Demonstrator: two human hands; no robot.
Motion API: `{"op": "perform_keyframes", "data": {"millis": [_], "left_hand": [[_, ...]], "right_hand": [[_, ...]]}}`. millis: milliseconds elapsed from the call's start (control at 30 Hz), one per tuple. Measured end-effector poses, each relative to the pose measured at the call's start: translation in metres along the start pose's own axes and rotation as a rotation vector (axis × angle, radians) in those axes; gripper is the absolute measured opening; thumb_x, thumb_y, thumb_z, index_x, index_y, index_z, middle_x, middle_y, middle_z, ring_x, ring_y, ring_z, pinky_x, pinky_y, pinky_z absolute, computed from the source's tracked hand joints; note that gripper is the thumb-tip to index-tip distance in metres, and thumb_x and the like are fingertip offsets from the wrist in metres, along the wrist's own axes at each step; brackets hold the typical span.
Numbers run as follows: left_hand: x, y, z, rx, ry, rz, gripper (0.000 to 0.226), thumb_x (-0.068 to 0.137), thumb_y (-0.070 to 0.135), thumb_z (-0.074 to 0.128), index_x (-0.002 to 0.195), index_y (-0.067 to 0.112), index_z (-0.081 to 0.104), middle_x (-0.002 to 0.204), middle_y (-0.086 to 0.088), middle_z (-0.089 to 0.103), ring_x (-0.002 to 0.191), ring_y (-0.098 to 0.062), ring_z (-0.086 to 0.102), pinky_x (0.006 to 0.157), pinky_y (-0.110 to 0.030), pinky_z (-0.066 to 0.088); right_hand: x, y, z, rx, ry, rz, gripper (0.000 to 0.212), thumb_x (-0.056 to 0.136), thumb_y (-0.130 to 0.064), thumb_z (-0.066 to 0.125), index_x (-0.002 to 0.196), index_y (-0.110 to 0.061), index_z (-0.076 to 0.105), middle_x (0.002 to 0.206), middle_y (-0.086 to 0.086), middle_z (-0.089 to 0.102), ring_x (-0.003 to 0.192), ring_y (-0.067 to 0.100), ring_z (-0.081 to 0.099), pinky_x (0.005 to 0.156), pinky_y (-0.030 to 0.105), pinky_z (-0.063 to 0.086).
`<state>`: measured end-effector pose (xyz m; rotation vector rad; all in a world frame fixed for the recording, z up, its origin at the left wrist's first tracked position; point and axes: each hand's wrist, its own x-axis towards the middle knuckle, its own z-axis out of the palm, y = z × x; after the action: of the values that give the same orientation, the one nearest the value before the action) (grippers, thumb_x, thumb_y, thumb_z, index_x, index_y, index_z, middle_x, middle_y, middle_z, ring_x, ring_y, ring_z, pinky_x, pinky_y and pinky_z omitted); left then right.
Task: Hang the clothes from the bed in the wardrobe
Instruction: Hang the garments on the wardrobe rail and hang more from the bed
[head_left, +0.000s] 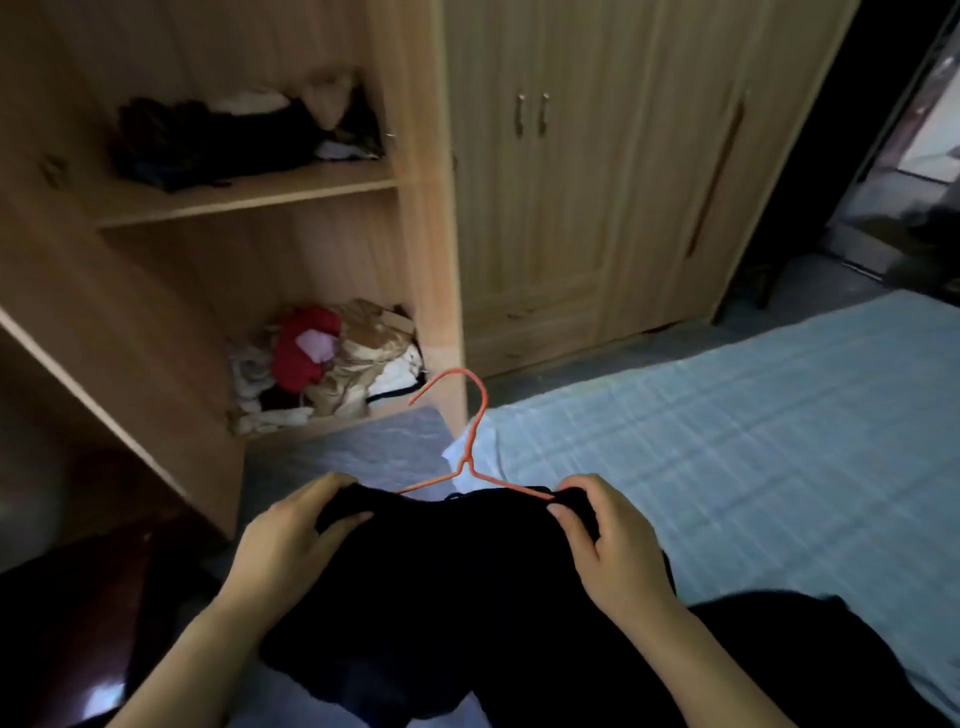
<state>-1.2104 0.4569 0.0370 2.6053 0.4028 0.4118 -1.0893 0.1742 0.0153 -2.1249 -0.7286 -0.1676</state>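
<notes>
A black garment (447, 571) hangs on an orange wire hanger (470, 452) in front of me, above the bed's near corner. My left hand (291, 530) grips the garment's left shoulder, thumb on top of the cloth. My right hand (602, 535) pinches the right shoulder over the hanger's arm. The hanger's hook points up and to the left, toward the open wardrobe (431, 249). Most of the hanger's arms are hidden inside the garment.
The bed (753, 431) with a pale blue checked sheet fills the right. The open wardrobe compartment has a shelf (244, 195) with dark clothes and a lower pile of mixed clothes (327, 364). Shut wardrobe doors (561, 182) stand behind the bed.
</notes>
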Motion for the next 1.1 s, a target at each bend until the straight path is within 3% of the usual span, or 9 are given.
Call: {"op": "perform_keyframes", "data": {"millis": [100, 200, 333, 500, 767, 933, 1033, 1100], "left_hand": [[0.029, -0.042, -0.036, 0.023, 0.118, -0.003, 0.027, 0.076, 0.05, 0.059, 0.096, 0.035, 0.049, 0.088, 0.01, 0.067, 0.078, -0.02, 0.067, 0.059, -0.029, 0.045], [0.06, -0.075, -0.066, 0.023, 0.232, -0.023, 0.031, 0.073, 0.056, 0.044, 0.096, 0.036, 0.051, 0.087, 0.013, 0.067, 0.076, -0.012, 0.064, 0.058, -0.027, 0.048], [0.115, -0.116, -0.09, 0.013, 0.261, -0.056, 0.035, 0.071, 0.06, 0.044, 0.097, 0.038, 0.051, 0.086, 0.023, 0.061, 0.079, -0.008, 0.063, 0.059, -0.023, 0.044], [0.216, -0.165, -0.109, -0.029, 0.258, -0.067, 0.047, 0.066, 0.071, 0.046, 0.101, 0.04, 0.048, 0.09, 0.02, 0.063, 0.084, -0.008, 0.062, 0.067, -0.028, 0.047], [0.421, -0.219, -0.145, 0.03, 0.447, -0.087, 0.043, 0.073, 0.069, 0.039, 0.095, 0.037, 0.057, 0.077, 0.017, 0.064, 0.064, -0.006, 0.061, 0.054, -0.026, 0.046], [0.543, -0.242, -0.194, 0.028, 0.553, -0.099, 0.025, 0.079, 0.06, 0.059, 0.091, 0.039, 0.053, 0.06, 0.01, 0.063, 0.052, -0.004, 0.058, 0.046, -0.026, 0.043], [0.606, -0.247, -0.227, 0.024, 0.622, -0.064, 0.021, 0.076, 0.058, 0.054, 0.091, 0.044, 0.051, 0.049, 0.006, 0.059, 0.049, -0.005, 0.057, 0.044, -0.031, 0.043], [0.649, -0.249, -0.252, 0.021, 0.657, -0.014, 0.027, 0.076, 0.059, 0.051, 0.096, 0.041, 0.055, 0.055, 0.008, 0.061, 0.051, -0.005, 0.058, 0.044, -0.031, 0.044]], "right_hand": [[0.066, -0.032, 0.043, -0.004, -0.009, -0.114, 0.023, 0.089, -0.042, 0.044, 0.104, -0.03, 0.056, 0.096, -0.022, 0.058, 0.09, -0.003, 0.053, 0.078, 0.002, 0.036], [0.125, -0.057, 0.082, 0.003, -0.035, -0.231, 0.017, 0.09, -0.039, 0.046, 0.102, -0.032, 0.056, 0.095, -0.011, 0.063, 0.088, 0.003, 0.057, 0.076, 0.01, 0.04], [0.198, -0.072, 0.124, 0.053, 0.003, -0.299, 0.011, 0.089, -0.037, 0.05, 0.095, -0.032, 0.059, 0.09, -0.02, 0.057, 0.083, -0.005, 0.055, 0.073, 0.008, 0.04], [0.31, -0.077, 0.17, 0.084, 0.105, -0.37, 0.012, 0.088, -0.034, 0.054, 0.091, -0.029, 0.065, 0.088, -0.024, 0.056, 0.083, -0.006, 0.056, 0.074, 0.01, 0.041], [0.537, -0.089, 0.231, 0.129, 0.153, -0.467, 0.023, 0.087, -0.041, 0.053, 0.092, -0.025, 0.07, 0.085, -0.015, 0.059, 0.082, 0.0, 0.058, 0.064, 0.012, 0.043], [0.667, -0.117, 0.247, 0.098, 0.147, -0.586, 0.026, 0.087, -0.05, 0.051, 0.1, -0.033, 0.066, 0.092, -0.019, 0.057, 0.075, 0.006, 0.059, 0.055, 0.022, 0.046], [0.735, -0.136, 0.248, 0.061, 0.175, -0.645, 0.03, 0.082, -0.054, 0.057, 0.105, -0.035, 0.064, 0.099, -0.023, 0.055, 0.082, 0.003, 0.057, 0.053, 0.009, 0.041], [0.781, -0.151, 0.247, 0.066, 0.215, -0.683, 0.027, 0.081, -0.046, 0.068, 0.103, -0.031, 0.067, 0.096, -0.02, 0.057, 0.083, 0.001, 0.058, 0.059, 0.012, 0.043]]}}
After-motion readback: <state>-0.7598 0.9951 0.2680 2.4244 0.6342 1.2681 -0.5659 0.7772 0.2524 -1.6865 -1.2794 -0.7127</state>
